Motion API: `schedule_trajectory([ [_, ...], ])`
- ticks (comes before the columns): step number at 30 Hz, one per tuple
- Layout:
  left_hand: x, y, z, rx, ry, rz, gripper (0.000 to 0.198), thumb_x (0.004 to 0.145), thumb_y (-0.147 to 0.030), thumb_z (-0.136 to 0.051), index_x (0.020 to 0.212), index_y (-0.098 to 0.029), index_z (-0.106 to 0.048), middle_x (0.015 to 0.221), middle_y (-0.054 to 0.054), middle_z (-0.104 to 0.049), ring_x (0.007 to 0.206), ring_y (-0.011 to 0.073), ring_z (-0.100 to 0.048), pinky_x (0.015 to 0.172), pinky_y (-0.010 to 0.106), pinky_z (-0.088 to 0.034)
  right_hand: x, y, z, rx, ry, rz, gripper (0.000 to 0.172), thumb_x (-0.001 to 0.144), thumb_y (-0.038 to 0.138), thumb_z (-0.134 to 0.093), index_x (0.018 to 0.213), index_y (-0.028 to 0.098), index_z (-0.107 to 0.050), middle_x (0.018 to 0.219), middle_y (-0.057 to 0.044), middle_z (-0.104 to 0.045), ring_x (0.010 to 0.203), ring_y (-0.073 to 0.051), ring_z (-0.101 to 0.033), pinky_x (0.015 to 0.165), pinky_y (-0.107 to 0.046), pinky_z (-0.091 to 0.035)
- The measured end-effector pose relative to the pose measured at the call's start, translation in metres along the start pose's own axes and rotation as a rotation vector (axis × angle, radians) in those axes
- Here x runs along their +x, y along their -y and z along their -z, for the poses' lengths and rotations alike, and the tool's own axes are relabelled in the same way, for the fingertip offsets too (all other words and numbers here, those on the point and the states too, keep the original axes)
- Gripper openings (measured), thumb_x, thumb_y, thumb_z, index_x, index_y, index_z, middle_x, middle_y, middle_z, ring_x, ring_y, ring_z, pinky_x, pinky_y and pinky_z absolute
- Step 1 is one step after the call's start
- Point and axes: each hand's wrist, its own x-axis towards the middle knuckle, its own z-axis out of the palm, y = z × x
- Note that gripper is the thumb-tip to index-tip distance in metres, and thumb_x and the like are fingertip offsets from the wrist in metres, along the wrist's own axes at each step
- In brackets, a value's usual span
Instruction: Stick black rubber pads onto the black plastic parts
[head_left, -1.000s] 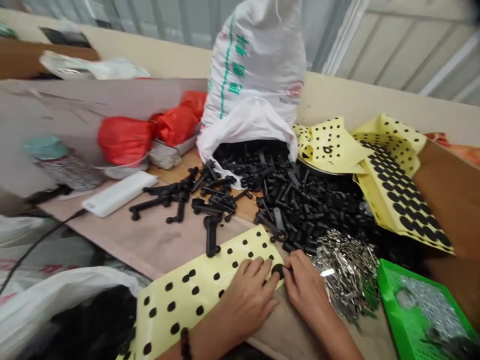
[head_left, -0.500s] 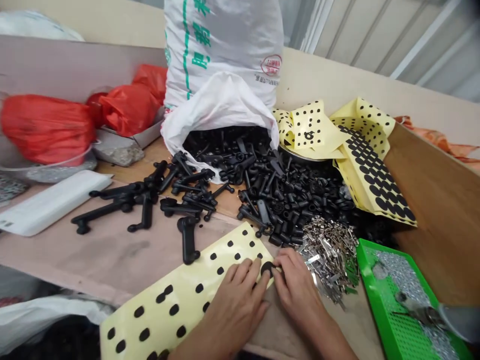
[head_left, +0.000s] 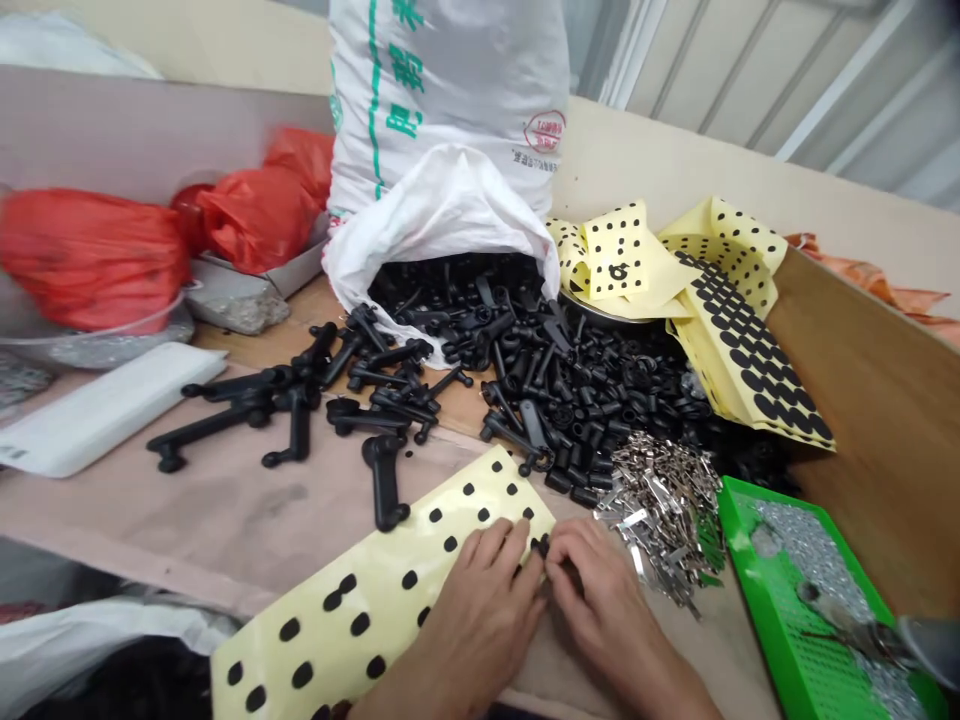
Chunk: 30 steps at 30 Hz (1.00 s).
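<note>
A yellow sheet with black round stickers [head_left: 409, 580] lies slantwise on the bench in front of me. My left hand [head_left: 484, 610] rests flat across its right part, fingers stretched out and holding nothing. Just beyond the sheet's right edge, my right hand [head_left: 596, 585] is closed, thumb and forefinger pinched together. A small black round sticker [head_left: 539, 546] shows at those fingertips, partly hidden by them and beside my left forefinger. A black plastic crank handle [head_left: 384, 482] touches the sheet's upper edge.
A white sack [head_left: 450, 190] spills black plastic parts [head_left: 585, 400] at the back. Small metal clips [head_left: 667, 510] lie in a pile right of my hands. A green tray [head_left: 787, 620] stands further right. Red bags [head_left: 90, 255] and a white box [head_left: 109, 405] are at left.
The black disc between my hands showed whole before; now only small parts of it are seen. My right fingers have drawn together into a pinch. The view has shifted slightly.
</note>
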Motion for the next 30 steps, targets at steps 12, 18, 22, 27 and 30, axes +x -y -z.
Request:
schedule_trajectory([
  [12,-0.010,0.106,0.086,0.169,-0.087,0.712,0.036,0.087,-0.035,-0.042,0.112,-0.013,-0.054,0.083,0.011,-0.063,0.082,0.0315,-0.059,0.066,0.039,-0.044,-0.006,-0.010,0.020,0.222,0.100,-0.070,0.013,0.080,0.019,-0.055,0.068,0.024,-0.057,0.097,-0.006,-0.068,0.096,-0.024,-0.063,0.080,-0.034,-0.051],
  [18,0.010,0.104,0.078,-0.422,-0.027,0.838,0.039,0.079,-0.031,-0.047,0.114,-0.015,-0.050,0.067,0.000,-0.057,0.065,0.0201,-0.059,0.061,0.029,-0.044,-0.006,-0.003,0.028,0.824,0.061,-0.302,0.026,0.077,0.044,-0.063,0.067,0.020,-0.060,0.103,-0.010,-0.063,0.096,-0.025,-0.060,0.084,-0.036,-0.048],
  [22,0.011,0.072,0.073,-1.301,-0.136,0.859,0.052,0.074,-0.033,-0.058,0.121,-0.017,-0.042,0.087,0.004,-0.064,0.073,0.0176,-0.062,0.067,0.029,-0.049,-0.001,0.006,0.031,1.098,0.011,-0.355,0.028,0.072,0.045,-0.068,0.065,0.020,-0.059,0.099,-0.009,-0.062,0.090,-0.024,-0.057,0.081,-0.035,-0.047],
  [27,0.010,0.057,0.060,-0.793,-0.153,0.627,0.035,0.077,-0.023,-0.050,0.111,-0.019,-0.056,0.095,0.008,-0.066,0.084,0.0218,-0.063,0.073,0.033,-0.052,-0.001,0.005,0.029,1.153,0.022,-0.358,0.024,0.073,0.041,-0.067,0.068,0.020,-0.057,0.100,-0.007,-0.060,0.093,-0.023,-0.054,0.083,-0.034,-0.044],
  [30,0.002,0.055,0.043,-0.088,-0.084,0.259,0.048,0.075,-0.006,-0.041,0.117,-0.024,-0.057,0.104,0.010,-0.064,0.085,0.0244,-0.062,0.072,0.037,-0.052,-0.004,0.001,0.028,1.172,0.015,-0.381,0.023,0.073,0.040,-0.067,0.068,0.020,-0.057,0.100,-0.007,-0.059,0.093,-0.023,-0.054,0.083,-0.034,-0.043],
])
